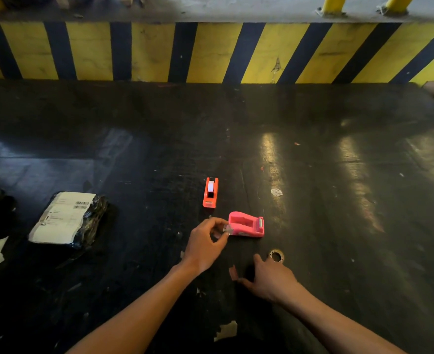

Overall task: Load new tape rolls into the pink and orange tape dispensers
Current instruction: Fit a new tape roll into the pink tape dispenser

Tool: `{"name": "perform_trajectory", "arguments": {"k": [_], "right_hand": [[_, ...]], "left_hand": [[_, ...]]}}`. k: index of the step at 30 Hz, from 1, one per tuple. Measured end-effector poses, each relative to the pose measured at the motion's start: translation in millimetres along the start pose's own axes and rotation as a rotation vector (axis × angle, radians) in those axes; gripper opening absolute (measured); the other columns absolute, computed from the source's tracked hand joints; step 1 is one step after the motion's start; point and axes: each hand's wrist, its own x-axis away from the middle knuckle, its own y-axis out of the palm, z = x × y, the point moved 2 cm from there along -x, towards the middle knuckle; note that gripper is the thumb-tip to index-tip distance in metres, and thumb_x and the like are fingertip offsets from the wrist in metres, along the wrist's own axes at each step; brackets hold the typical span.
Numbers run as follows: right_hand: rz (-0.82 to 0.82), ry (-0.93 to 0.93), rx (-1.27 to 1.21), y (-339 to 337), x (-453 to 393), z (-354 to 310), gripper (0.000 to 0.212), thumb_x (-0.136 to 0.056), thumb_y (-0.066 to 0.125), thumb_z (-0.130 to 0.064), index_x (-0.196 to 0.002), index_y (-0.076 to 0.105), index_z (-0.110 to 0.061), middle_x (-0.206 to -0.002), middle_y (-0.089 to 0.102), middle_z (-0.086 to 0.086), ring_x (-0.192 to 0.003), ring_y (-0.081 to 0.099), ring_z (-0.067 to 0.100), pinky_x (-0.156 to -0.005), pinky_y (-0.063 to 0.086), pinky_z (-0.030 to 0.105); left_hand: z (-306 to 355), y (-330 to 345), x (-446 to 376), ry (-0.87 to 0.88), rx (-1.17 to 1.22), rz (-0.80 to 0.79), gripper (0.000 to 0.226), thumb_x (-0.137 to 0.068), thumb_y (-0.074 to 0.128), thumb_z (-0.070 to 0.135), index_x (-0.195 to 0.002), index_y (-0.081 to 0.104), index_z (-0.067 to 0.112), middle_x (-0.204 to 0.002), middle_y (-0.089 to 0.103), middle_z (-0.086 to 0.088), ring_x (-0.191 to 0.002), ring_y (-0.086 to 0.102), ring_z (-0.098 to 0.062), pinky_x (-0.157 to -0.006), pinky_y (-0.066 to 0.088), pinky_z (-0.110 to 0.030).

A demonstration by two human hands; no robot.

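The pink dispenser (247,224) lies on the dark table with its roll bay bare. My left hand (207,242) pinches a small clear spool core (227,229) right at the dispenser's left end. Farther back stands the orange dispenser (210,192) with a white roll seated in it. A clear tape roll (276,256) lies flat on the table just beyond the fingertips of my right hand (267,278), which rests on the surface with fingers spread and holds nothing.
A wrapped black parcel with a white shipping label (67,219) sits at the left. A yellow-and-black striped barrier (210,52) runs along the table's far edge. A small white scrap (276,192) lies right of the orange dispenser.
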Motion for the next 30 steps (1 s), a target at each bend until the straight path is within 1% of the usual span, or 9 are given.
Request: {"name": "perform_trajectory", "arguments": {"k": [3,6,10,14,16,20,23,27,30], "right_hand": [[-0.027,-0.058,0.031,4.9,-5.4,-0.5,0.060,-0.087,0.068,-0.039,-0.138,0.043,-0.018,-0.133,0.055,0.014,-0.116,0.061,0.029,-0.093,0.056,0.043],[-0.072,-0.111,-0.068,-2.4,-11.2,-1.7,0.049,-0.088,0.069,-0.027,-0.133,0.049,-0.018,-0.134,0.054,0.013,-0.115,0.061,0.027,-0.095,0.055,0.040],[-0.129,-0.155,-0.540,-18.2,-19.1,-0.1,0.035,-0.087,0.072,-0.018,-0.118,0.057,-0.014,-0.116,0.064,0.008,-0.098,0.070,0.023,-0.080,0.063,0.039],[-0.103,-0.238,-1.150,-38.9,-17.3,-2.6,0.044,-0.087,0.073,-0.006,-0.128,0.059,-0.014,-0.121,0.061,0.013,-0.104,0.069,0.024,-0.086,0.062,0.039],[-0.084,-0.299,-1.286,-48.9,-15.5,-4.8,0.046,-0.085,0.076,-0.009,-0.128,0.062,-0.018,-0.123,0.062,0.017,-0.105,0.068,0.027,-0.086,0.060,0.037],[-0.087,-0.378,-1.373,-58.8,-12.1,-10.4,0.046,-0.085,0.074,-0.007,-0.129,0.063,-0.015,-0.121,0.067,0.020,-0.101,0.070,0.028,-0.085,0.060,0.037],[-0.099,-0.408,-1.425,-59.8,-12.8,-10.4,0.043,-0.086,0.073,-0.007,-0.127,0.065,-0.013,-0.120,0.069,0.021,-0.102,0.069,0.031,-0.092,0.057,0.043],[-0.095,-0.429,-1.437,-57.6,-16.5,-9.1,0.042,-0.084,0.075,-0.009,-0.125,0.067,-0.015,-0.118,0.072,0.018,-0.110,0.067,0.038,-0.099,0.053,0.051],[-0.076,-0.449,-1.431,-56.7,-17.2,-11.5,0.045,-0.081,0.076,-0.011,-0.125,0.067,-0.014,-0.117,0.072,0.018,-0.106,0.068,0.036,-0.098,0.053,0.051]], "left_hand": [[-2.0,-1.6,1.8,-0.011,-0.003,-0.011,0.029,-0.091,0.070,0.010,-0.118,0.066,0.019,-0.109,0.065,0.004,-0.095,0.065,-0.009,-0.085,0.060,-0.028],[-4.8,-3.2,3.5,-0.026,-0.004,-0.018,0.028,-0.091,0.070,0.011,-0.117,0.065,0.021,-0.109,0.066,0.006,-0.095,0.066,-0.008,-0.085,0.060,-0.028],[-5.7,-5.7,4.2,-0.048,0.027,-0.019,0.028,-0.091,0.070,0.012,-0.117,0.065,0.022,-0.108,0.066,0.009,-0.097,0.066,-0.006,-0.084,0.058,-0.023],[-2.2,-7.4,5.3,-0.062,0.079,-0.011,0.026,-0.092,0.069,0.015,-0.116,0.064,0.024,-0.106,0.066,0.013,-0.099,0.066,-0.004,-0.084,0.056,-0.020],[0.2,-8.3,5.6,-0.078,0.137,-0.018,0.025,-0.093,0.069,0.016,-0.114,0.063,0.029,-0.107,0.067,0.014,-0.102,0.067,-0.006,-0.087,0.057,-0.024],[9.5,-10.1,4.9,-0.066,0.202,-0.048,0.026,-0.092,0.070,0.018,-0.110,0.063,0.036,-0.110,0.070,0.011,-0.103,0.068,-0.006,-0.091,0.058,-0.029],[15.2,-13.0,4.4,-0.050,0.199,-0.047,0.027,-0.092,0.071,0.018,-0.110,0.064,0.036,-0.109,0.070,0.012,-0.101,0.068,-0.005,-0.091,0.059,-0.030],[18.5,-18.2,4.1,-0.023,0.164,-0.051,0.028,-0.091,0.070,0.015,-0.114,0.066,0.031,-0.107,0.070,0.013,-0.099,0.069,-0.003,-0.089,0.059,-0.028],[22.9,-21.0,3.0,-0.005,0.131,-0.046,0.026,-0.091,0.071,0.015,-0.112,0.067,0.029,-0.103,0.070,0.013,-0.095,0.069,-0.004,-0.085,0.059,-0.023]]}}
